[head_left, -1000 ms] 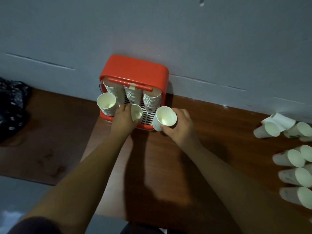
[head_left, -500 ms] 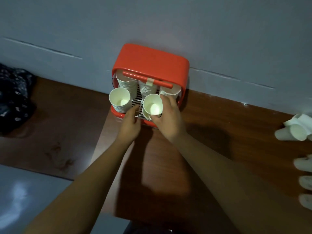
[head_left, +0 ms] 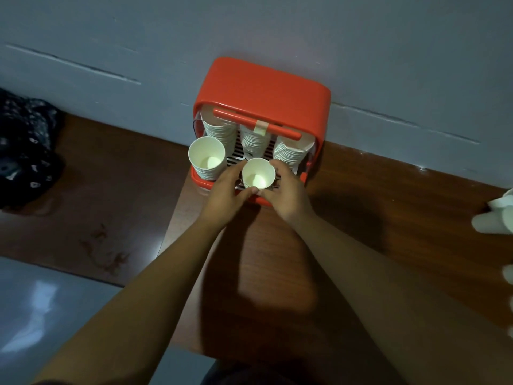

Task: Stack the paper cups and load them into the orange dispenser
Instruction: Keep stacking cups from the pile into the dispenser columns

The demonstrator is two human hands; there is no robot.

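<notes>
Head view: the orange dispenser (head_left: pixel 266 87) stands at the far left corner of the desk (head_left: pixel 361 232), its back to the wall. Three rows of nested cups fill its rear, and a front stack (head_left: pixel 206 159) stands mouth up at its left front corner. Both hands meet at the middle of its front edge. The left grip (head_left: pixel 230 190) and the right grip (head_left: pixel 286 190) curl round one cup (head_left: pixel 258 173) from either side, fingertips nearly touching beneath its rim. The cup is upright, mouth up, over the slotted grille; what it rests on is hidden by the fingers.

The step in hand looks like seating this cup in the middle front place, probably onto a cup below. The next move calls for a straight, level push so the thin wall nests without creasing. Both hands should then let go without knocking the front stack just beside it. After that comes a reach to the loose cups (head_left: pixel 494 218) at the right edge of the desk.

Half a second ago the right hand alone held this cup, with the left just below it. A second ago the cup was off the dispenser's right front corner, while the left hand held a smaller-looking cup in the middle.
</notes>
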